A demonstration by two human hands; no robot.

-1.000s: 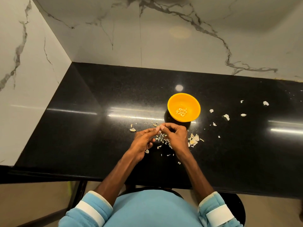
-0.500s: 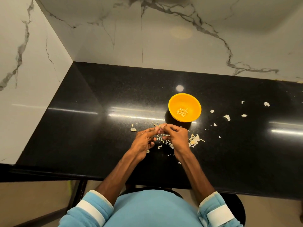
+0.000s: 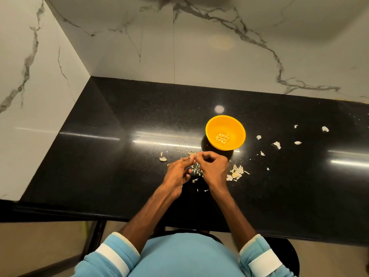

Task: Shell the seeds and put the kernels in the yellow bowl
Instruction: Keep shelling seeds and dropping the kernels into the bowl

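Two bare hands meet fingertip to fingertip just above a glossy black worktop (image 3: 119, 156), seen from above by the person who owns them. The left hand (image 3: 177, 172) and the right hand (image 3: 214, 168) both have their fingers curled in, and together they pinch a small pale seed (image 3: 192, 156) at the point where thumbs and forefingers touch. The seed is too small to tell which way its long axis points. Under and between the hands lies a scatter of pale husk bits (image 3: 196, 168), and a larger heap of broken shells (image 3: 236, 172) sits just beside the right hand on its outer side. A single shell piece (image 3: 163, 158) lies near the left hand. Just beyond the fingertips, slightly to the right, the yellow bowl (image 3: 211, 124) stands upright with its mouth open to the camera. A small cluster of pale, elongated kernels (image 3: 222, 137) rests in its bottom, pointing in mixed directions. More shell flakes (image 3: 277, 144) are strewn well apart across the worktop to the right of the bowl. White marble walls (image 3: 199, 56) with grey veins close the corner behind and to the left. Nearest the camera are light blue sleeves (image 3: 113, 254) with white bands, pushed up the forearms.
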